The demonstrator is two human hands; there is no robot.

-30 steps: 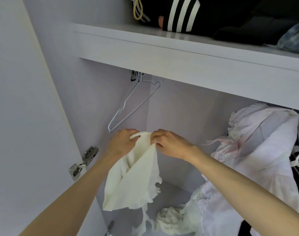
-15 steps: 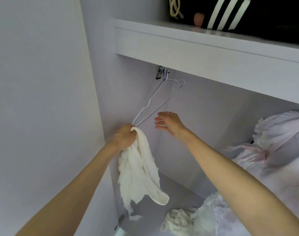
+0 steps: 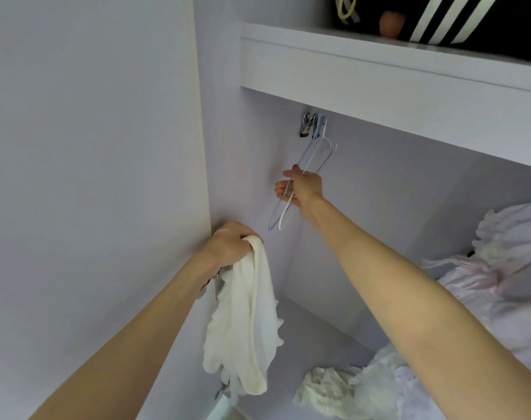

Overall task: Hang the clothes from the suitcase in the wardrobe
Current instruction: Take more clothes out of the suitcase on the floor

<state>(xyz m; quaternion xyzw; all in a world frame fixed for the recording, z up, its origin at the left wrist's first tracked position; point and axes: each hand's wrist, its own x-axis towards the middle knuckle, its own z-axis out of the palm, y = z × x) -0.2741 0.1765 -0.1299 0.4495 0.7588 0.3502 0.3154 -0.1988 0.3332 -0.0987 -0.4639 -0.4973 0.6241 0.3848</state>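
- Inside the wardrobe (image 3: pixel 379 189), the left hand (image 3: pixel 231 242) is fisted around a cream garment (image 3: pixel 243 322) that dangles below it.
- Higher up, the right hand (image 3: pixel 303 189) curls its fingers around wire hangers (image 3: pixel 314 157) hooked under the shelf (image 3: pixel 364 74).
- Pale clothes (image 3: pixel 497 274) crowd the right side (one crumpled white piece (image 3: pixel 324 392) lies low).

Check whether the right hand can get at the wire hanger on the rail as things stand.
Probably yes: the right hand is already on the wire hanger, nothing between them; the left hand holds the cream garment lower down.
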